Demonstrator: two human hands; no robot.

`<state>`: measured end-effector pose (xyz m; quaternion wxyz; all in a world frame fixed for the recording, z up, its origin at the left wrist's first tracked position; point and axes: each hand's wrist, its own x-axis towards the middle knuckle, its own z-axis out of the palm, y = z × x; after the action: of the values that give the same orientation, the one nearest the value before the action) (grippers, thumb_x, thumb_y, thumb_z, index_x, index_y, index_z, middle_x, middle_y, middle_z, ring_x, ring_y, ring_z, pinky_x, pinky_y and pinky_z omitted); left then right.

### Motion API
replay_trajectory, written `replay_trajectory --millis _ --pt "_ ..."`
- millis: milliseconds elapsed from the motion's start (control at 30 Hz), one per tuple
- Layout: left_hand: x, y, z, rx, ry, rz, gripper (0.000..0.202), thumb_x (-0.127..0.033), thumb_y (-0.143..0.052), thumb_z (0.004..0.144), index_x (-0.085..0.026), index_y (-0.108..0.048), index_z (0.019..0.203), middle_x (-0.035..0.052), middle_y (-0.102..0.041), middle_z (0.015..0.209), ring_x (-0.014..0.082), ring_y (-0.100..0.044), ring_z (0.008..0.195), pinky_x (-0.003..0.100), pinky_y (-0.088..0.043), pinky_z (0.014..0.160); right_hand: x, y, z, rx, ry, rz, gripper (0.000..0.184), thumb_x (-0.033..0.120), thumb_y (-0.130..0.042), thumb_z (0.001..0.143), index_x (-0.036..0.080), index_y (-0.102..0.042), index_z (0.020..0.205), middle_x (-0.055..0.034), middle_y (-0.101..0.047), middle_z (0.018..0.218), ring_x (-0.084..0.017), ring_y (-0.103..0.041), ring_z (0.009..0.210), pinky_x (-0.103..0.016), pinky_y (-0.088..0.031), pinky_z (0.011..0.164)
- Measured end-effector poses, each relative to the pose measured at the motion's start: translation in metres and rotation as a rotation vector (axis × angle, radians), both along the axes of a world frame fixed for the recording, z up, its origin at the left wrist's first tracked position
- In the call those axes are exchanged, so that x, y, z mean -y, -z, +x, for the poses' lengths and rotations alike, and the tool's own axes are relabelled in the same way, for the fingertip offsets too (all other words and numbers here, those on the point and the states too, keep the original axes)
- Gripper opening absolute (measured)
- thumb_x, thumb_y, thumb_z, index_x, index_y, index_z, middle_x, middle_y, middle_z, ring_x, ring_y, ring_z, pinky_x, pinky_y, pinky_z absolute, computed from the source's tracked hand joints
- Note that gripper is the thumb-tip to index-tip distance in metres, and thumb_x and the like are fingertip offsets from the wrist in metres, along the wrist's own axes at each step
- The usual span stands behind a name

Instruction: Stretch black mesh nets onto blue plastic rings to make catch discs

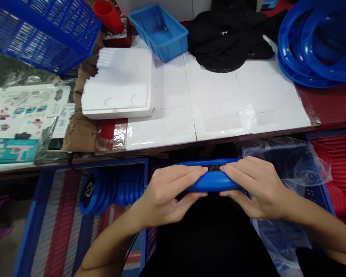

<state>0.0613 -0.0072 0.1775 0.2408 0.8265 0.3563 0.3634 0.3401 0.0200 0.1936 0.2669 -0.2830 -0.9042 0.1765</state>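
Both my hands grip one blue plastic disc (212, 181), seen edge-on just below the table's front edge. My left hand (170, 192) pinches its left end, fingers on top and thumb under. My right hand (255, 184) holds the right end the same way. A short black strip (213, 168) sits on the disc's top rim between my fingertips. Below the disc lies black cloth on my lap.
A white-covered table (219, 104) carries a white foam block (119, 82), a blue bin (160, 30), black cloth (230, 36) and large blue rings (317, 46). A stack of blue discs (109, 188) lies in a crate at left. Red discs (338, 173) and a clear bag (291, 165) sit at right.
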Motion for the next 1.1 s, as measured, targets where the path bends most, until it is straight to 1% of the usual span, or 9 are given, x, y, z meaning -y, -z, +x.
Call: replay_trajectory --millis 133,200,333,500,567,667,767,933,1100 --pt "-0.015 0.008 -0.021 -0.077 0.114 -0.054 0.064 -0.035 -0.081 0.097 -0.021 -0.058 0.155 0.0156 -0.075 0.139 0.0280 -0.076 0.126 0.042 -0.064 0.109 -0.009 0.005 0.010 -0.010 -0.034 0.009 0.040 0.037 -0.070 0.103 0.016 -0.064 0.137 -0.0105 -0.079 0.105 -0.024 -0.074 0.086 -0.037 -0.056 0.075" --pt "-0.020 0.017 -0.035 -0.102 0.080 -0.114 0.069 -0.035 -0.083 0.095 -0.020 -0.056 0.157 0.0175 -0.072 0.145 0.0294 -0.072 0.132 0.045 -0.061 0.114 -0.013 0.008 0.021 -0.050 -0.005 -0.011 0.042 0.035 -0.074 0.102 0.017 -0.064 0.139 -0.0115 -0.079 0.111 -0.025 -0.076 0.094 -0.039 -0.059 0.083" --pt "-0.023 0.038 -0.052 -0.058 -0.021 -0.179 0.051 -0.028 -0.079 0.097 -0.020 -0.064 0.146 0.0134 -0.078 0.133 0.0255 -0.077 0.124 0.042 -0.062 0.112 -0.020 0.017 0.044 -0.113 0.046 -0.099 0.047 0.031 -0.077 0.099 0.024 -0.063 0.143 -0.0105 -0.078 0.118 -0.028 -0.076 0.103 -0.043 -0.061 0.093" --pt "-0.023 0.058 -0.059 0.066 -0.005 -0.139 0.039 -0.025 -0.073 0.100 -0.017 -0.068 0.138 0.0140 -0.079 0.130 0.0283 -0.075 0.127 0.059 -0.050 0.125 -0.026 0.032 0.065 -0.071 0.011 -0.190 0.073 0.034 -0.084 0.093 0.026 -0.050 0.157 -0.0142 -0.073 0.136 -0.033 -0.070 0.124 -0.052 -0.058 0.108" --pt "-0.025 0.067 -0.066 0.162 -0.051 -0.136 0.035 -0.028 -0.076 0.099 -0.016 -0.070 0.131 0.0143 -0.081 0.122 0.0293 -0.077 0.121 0.061 -0.050 0.124 -0.028 0.040 0.075 -0.042 0.027 -0.232 0.069 0.028 -0.080 0.095 0.025 -0.050 0.156 -0.0153 -0.069 0.141 -0.033 -0.067 0.131 -0.052 -0.056 0.112" --pt "-0.031 0.077 -0.074 0.259 -0.042 -0.194 0.032 -0.033 -0.077 0.098 -0.016 -0.070 0.124 0.0154 -0.081 0.115 0.0326 -0.076 0.121 0.060 -0.057 0.116 -0.031 0.050 0.086 -0.042 0.039 -0.255 0.047 0.020 -0.070 0.096 0.024 -0.058 0.142 -0.0124 -0.072 0.131 -0.028 -0.071 0.121 -0.044 -0.059 0.104" --pt "-0.035 0.068 -0.065 0.104 0.012 -0.284 0.040 -0.031 -0.076 0.100 -0.019 -0.067 0.136 0.0166 -0.076 0.132 0.0321 -0.071 0.129 0.052 -0.059 0.113 -0.033 0.050 0.081 0.007 0.025 -0.252 0.037 0.023 -0.069 0.098 0.025 -0.061 0.134 -0.0087 -0.075 0.119 -0.024 -0.075 0.105 -0.037 -0.061 0.092" --pt "-0.028 0.021 -0.008 -0.165 0.126 -0.139 0.072 -0.042 -0.080 0.098 -0.025 -0.051 0.161 0.0142 -0.068 0.148 0.0288 -0.067 0.135 0.045 -0.057 0.116 -0.032 0.034 0.052 0.168 -0.071 -0.230 0.036 0.032 -0.067 0.105 0.022 -0.059 0.139 -0.0085 -0.076 0.118 -0.023 -0.075 0.099 -0.034 -0.058 0.086" --pt "-0.030 0.002 0.035 -0.243 0.154 -0.065 0.057 -0.043 -0.067 0.107 -0.019 -0.054 0.156 0.0132 -0.071 0.145 0.0285 -0.072 0.128 0.045 -0.061 0.109 -0.026 0.028 0.035 0.226 -0.095 -0.063 0.041 0.046 -0.058 0.111 0.015 -0.058 0.138 -0.0103 -0.075 0.110 -0.025 -0.074 0.093 -0.035 -0.055 0.076"
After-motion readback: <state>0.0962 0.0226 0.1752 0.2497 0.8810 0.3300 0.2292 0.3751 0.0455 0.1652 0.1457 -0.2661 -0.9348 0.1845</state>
